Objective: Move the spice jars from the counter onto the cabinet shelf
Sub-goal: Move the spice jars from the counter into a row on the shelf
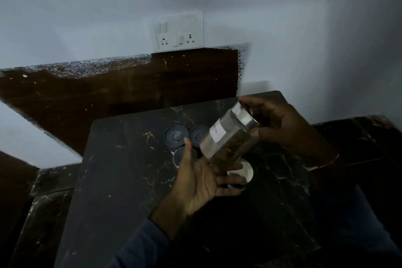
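- Now we see a clear jar (pixel 228 137) up in the air over the dark marble table (pixel 121 169).
- It is tilted, with its shiny silver lid (pixel 243 116) pointing up and to the right.
- Inside the clear jar we see brown powder, and it has a white label (pixel 217 130) on its side. The words on the label are too blurry for us to read.
- Our right hand (pixel 280 124) is wrapped around the lid end, with its fingers curled on the top and its thumb under the lid.
- Our left hand (pixel 202 178) is palm up, with its fingers bent around the bottom of the jar.
- Down on the table, just behind our left hand, we see two small jars with dark round lids (pixel 176 136) (pixel 199 135). They stand side by side, very close.
- A third jar with a dark lid (pixel 181 155) is partly hidden by our left thumb.
- One more jar (pixel 241 172) sits under the clear jar. It looks white around the rim, with something dark in it, but we cannot tell what.
- We cannot see what is inside the jars with dark lids.
- On the wall behind the table we see a white switch plate (pixel 178 31).
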Motion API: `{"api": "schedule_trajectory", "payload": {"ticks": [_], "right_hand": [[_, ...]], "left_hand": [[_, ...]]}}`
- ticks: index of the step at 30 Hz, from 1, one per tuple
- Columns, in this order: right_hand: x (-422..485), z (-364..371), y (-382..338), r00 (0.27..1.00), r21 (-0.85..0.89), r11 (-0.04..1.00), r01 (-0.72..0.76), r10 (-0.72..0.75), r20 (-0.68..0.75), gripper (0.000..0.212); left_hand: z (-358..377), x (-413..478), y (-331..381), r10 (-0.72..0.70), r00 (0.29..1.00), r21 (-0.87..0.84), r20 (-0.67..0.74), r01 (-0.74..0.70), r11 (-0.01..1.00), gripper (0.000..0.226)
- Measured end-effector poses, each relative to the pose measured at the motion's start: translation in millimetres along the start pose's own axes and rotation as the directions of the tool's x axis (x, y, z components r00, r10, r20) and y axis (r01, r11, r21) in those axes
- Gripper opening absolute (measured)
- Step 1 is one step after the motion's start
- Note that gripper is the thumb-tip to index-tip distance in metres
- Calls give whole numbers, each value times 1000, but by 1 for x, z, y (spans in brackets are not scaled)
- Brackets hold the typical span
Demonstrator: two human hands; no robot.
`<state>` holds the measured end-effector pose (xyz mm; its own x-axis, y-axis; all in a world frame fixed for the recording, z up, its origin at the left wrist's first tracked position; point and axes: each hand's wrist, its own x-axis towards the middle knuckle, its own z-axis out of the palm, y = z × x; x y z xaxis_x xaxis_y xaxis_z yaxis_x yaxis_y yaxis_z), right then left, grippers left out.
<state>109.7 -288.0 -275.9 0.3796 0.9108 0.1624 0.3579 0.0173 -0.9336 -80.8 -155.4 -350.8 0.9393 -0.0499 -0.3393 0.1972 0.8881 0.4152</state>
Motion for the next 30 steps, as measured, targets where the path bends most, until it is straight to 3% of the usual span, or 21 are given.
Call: {"api": "schedule_trajectory", "payload": {"ticks": [3,6,9,13,16,21,24,26,30], "right_hand": [[7,19,1,997,86,996,-36,30,71,58],[12,42,3,993,213,970,-114,114,12,49],[18,79,9,951,302,927,-221,274,-144,33],[19,125,12,885,516,806,-290,431,-177,44],[22,136,11,896,567,777,-274,420,-144,48],[38,138,1,918,450,845,-289,378,-121,56],[52,145,-13,945,391,881,-267,319,-75,70],[73,146,-35,969,331,918,-218,244,-39,77],[125,143,-86,996,179,983,-38,53,-78,69]], "left_hand": [[4,-8,5,133,990,-32,-36,-134,990,74],[2,-16,7,305,941,-22,-145,-311,950,52],[-1,-22,5,496,819,194,-290,-457,868,49],[-6,-31,5,681,650,487,-338,-498,717,60],[-10,-38,7,740,594,568,-315,-506,649,58],[-16,-48,16,778,554,625,-297,-503,597,45],[-17,-62,34,806,530,686,-262,-486,542,52],[-9,-73,59,817,536,725,-211,-475,499,56],[16,-100,123,848,525,811,-65,-468,352,51]]}}
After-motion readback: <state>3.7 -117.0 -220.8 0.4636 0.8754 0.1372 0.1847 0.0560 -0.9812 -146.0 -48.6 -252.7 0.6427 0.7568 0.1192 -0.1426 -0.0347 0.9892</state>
